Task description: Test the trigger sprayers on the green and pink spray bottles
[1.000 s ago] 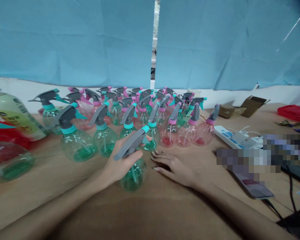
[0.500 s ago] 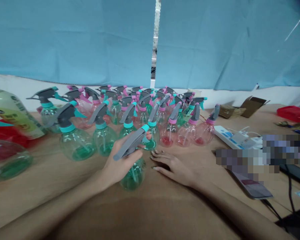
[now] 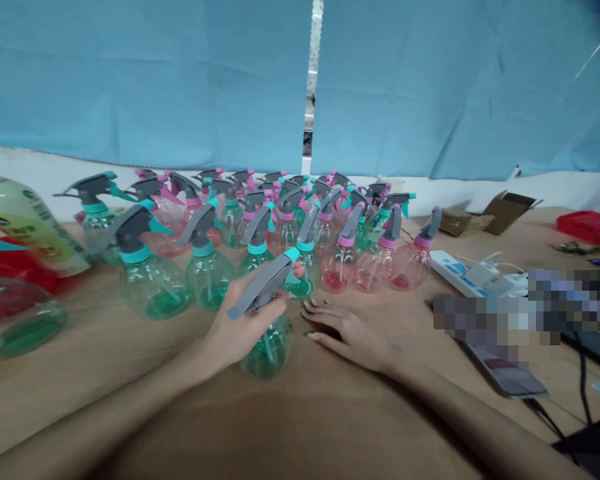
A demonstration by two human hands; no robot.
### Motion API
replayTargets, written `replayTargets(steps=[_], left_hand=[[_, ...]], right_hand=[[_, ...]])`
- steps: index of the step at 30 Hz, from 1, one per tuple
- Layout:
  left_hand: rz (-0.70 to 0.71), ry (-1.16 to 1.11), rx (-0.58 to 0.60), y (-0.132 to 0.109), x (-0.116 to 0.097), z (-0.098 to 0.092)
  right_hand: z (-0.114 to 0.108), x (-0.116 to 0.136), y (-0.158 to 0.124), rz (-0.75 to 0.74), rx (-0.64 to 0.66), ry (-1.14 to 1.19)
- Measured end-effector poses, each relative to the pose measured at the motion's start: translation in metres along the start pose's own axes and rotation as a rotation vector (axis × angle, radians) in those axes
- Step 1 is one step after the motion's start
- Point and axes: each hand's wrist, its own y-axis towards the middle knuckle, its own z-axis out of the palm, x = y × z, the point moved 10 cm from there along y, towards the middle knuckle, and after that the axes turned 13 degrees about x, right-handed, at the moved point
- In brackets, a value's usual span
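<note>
My left hand is wrapped round the neck of a green spray bottle with a grey and turquoise trigger head. The bottle stands on the table, its nozzle pointing away to the right, and the fingers partly hide its collar. Green liquid and a dip tube show through the clear round body. To the right, my right hand lies palm down on the tabletop, fingers stretched out and holding nothing. Just beyond both hands stand another green spray bottle and a pink spray bottle.
Several more green and pink spray bottles crowd the back. At left are a large labelled bottle and a red bag. On the right lie a power strip, a phone, cables, a cardboard box and a red item.
The view has shifted very slightly. Both hands and the held spray bottle keep the same positions.
</note>
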Motion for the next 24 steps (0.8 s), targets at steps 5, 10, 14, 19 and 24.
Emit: replayTargets(steps=[5,10,14,19,24], left_hand=[[0.026,-0.008,0.011,-0.0001,0.0007,0.0008],[0.026,0.008,0.008,-0.0005,0.0035,0.0004],[0.001,0.015,0.018,0.0001,0.0022,0.0009],[-0.014,-0.006,0.024,0.0003,0.0027,0.0014],[-0.02,-0.019,0.03,0.001,0.0023,0.0022]], right_hand=[[-0.0008,0.0002,-0.0004,-0.001,-0.006,-0.002],[-0.0022,0.002,-0.0008,0.0,-0.011,0.001],[-0.0012,0.002,-0.0005,0.008,0.004,-0.007],[-0.0012,0.0015,-0.0003,0.012,0.011,-0.011],[-0.0019,0.0015,-0.0007,0.005,0.003,0.0]])
